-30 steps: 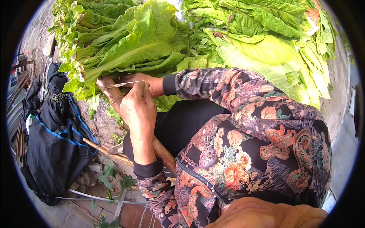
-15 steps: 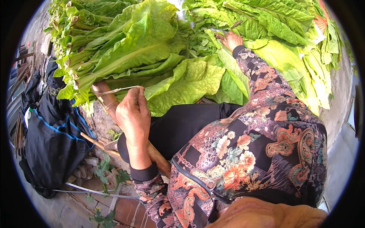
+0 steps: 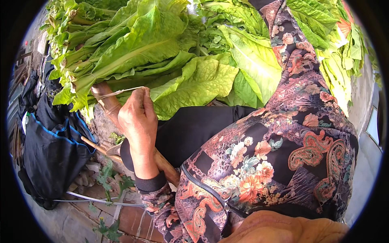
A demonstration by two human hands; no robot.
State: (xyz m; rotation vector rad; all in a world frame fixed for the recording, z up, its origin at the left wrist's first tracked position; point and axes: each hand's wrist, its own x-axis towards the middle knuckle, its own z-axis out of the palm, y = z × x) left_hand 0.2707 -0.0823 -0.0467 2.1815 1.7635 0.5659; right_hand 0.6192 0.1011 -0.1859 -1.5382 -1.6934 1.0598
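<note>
My left hand [image 3: 139,117] is closed, with a thin pale string [image 3: 121,92] pinched between thumb and fingers. The string runs left, taut, to a wooden pole [image 3: 111,103] beside a thick bundle of large green tobacco leaves [image 3: 133,48]. Below my hand the pole continues under my wrist. Only the sleeve [image 3: 291,60] of my right arm shows, stretched far forward over the leaves; the right hand lies beyond the upper edge. A broad single leaf [image 3: 251,60] lies beside that sleeve.
More leaves [image 3: 332,77] are heaped at the far right. A black bag with blue trim [image 3: 56,158] stands at the left, near a thin stick [image 3: 97,148]. Small weeds [image 3: 107,178] and a white pipe [image 3: 101,199] are on the ground below.
My right hand has moved up and out of view, away from the leaves at centre. A broad leaf there now lies further right. My left hand keeps the string, shifted slightly left.
</note>
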